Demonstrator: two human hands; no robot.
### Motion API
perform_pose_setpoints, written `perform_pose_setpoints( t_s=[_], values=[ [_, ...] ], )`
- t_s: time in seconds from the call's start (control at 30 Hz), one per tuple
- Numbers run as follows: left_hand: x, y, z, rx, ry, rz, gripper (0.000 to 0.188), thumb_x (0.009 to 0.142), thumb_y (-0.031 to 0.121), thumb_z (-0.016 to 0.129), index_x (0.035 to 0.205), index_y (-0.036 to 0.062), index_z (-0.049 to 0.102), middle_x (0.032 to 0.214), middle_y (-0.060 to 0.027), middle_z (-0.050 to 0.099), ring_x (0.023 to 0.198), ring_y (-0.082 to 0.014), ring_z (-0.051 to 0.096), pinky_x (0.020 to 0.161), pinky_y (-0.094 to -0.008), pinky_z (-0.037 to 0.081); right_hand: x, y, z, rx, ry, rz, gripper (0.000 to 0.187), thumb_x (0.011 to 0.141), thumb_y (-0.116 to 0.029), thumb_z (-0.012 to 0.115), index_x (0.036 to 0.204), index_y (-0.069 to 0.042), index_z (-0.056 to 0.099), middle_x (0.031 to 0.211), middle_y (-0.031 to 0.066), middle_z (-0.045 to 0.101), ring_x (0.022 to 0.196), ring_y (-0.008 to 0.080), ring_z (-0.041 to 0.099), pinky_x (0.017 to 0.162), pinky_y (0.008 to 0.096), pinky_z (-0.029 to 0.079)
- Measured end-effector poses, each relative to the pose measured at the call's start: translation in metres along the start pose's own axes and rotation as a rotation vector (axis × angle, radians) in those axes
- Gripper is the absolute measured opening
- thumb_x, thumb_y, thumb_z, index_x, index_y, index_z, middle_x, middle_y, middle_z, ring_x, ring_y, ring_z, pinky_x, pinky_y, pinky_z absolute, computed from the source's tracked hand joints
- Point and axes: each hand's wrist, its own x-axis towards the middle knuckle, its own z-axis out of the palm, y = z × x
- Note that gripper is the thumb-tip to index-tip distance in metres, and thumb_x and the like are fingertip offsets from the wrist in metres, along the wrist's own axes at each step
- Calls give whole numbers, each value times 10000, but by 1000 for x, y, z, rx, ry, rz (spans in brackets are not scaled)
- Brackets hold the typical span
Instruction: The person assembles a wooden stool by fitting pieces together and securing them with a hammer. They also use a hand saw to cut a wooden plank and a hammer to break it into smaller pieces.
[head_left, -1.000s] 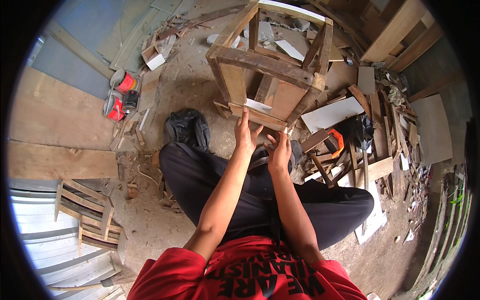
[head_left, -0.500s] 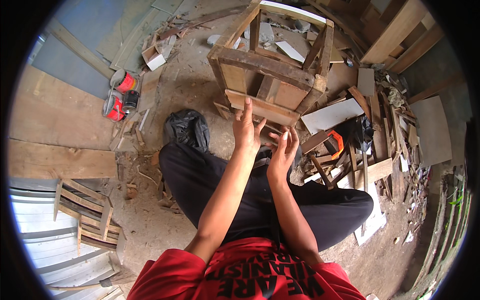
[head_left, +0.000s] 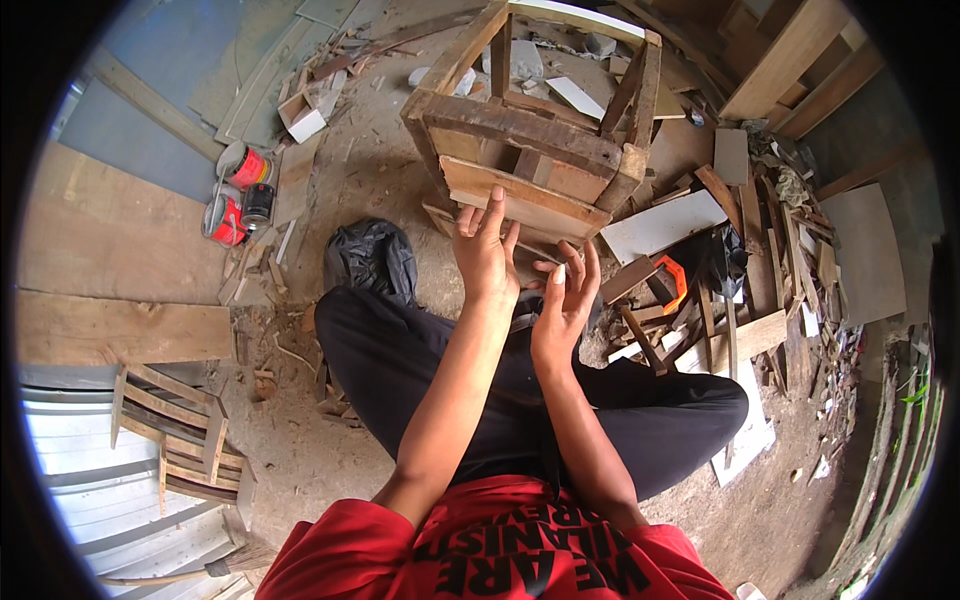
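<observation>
I sit cross-legged on a dirt floor in black trousers [head_left: 420, 370]. My left hand [head_left: 485, 255] is raised with the palm toward me and the fingers spread, holding nothing. Just right of it, my right hand [head_left: 562, 305] has loosely curled, parted fingers, and I see nothing gripped in it. Both hands hover close in front of a rough wooden stool frame [head_left: 530, 150] lying tilted on the ground, near its lower plank [head_left: 520, 200] without touching it.
A black plastic bag [head_left: 372, 258] lies left of my knee. Red paint cans [head_left: 240, 190] stand farther left. To the right are a white board [head_left: 660, 225], an orange tool [head_left: 672, 285] and piled wood scraps [head_left: 760, 300]. A slatted wooden frame [head_left: 170, 440] lies at lower left.
Both hands have drawn back from the frame's lower plank toward me and turned upward. The small pale piece seen at the plank one second ago is no longer visible.
</observation>
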Motion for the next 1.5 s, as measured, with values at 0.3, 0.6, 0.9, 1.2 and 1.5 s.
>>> perform_pose_setpoints(
  t_s=[0.3,0.6,0.9,1.2,1.5],
  values=[
    [1,-8,6,228,-69,655,833,792,54,805,1448,27,293,1366,-126,414,1247,-193,409,1030,-358,365,10,-20,-3,-21,55,-49,663,998,-98,559,1539,-66,178,1352,128,392,1101,168,545,850,286,486],
    [7,2,2,525,-177,906,912,818,55,780,1512,32,189,1447,-156,264,1350,-273,341,1136,-421,305,-6,-19,2,-72,-57,27,638,1000,-138,566,1508,54,232,1550,212,259,1373,316,407,1093,402,375],
    [1,4,2,730,-212,992,1064,744,176,863,1535,28,166,1493,-202,213,1403,-324,273,1163,-474,262,1,11,-1,104,-87,263,711,1021,-273,542,1528,34,149,1579,260,188,1455,332,260,1114,437,369],
    [0,-2,8,905,-135,1082,1107,698,247,896,1528,20,200,1488,-236,199,1386,-374,270,1111,-508,293,4,3,-4,135,-155,249,712,1018,-275,544,1542,6,152,1599,248,144,1475,334,205,1138,456,327],
    [-9,-8,15,908,-132,1056,1098,706,296,889,1525,18,212,1469,-242,231,1379,-382,275,1109,-505,292,2,5,-9,123,-130,155,645,1025,-177,518,1548,-26,173,1588,229,200,1464,322,238,1133,444,332]
  ],
)
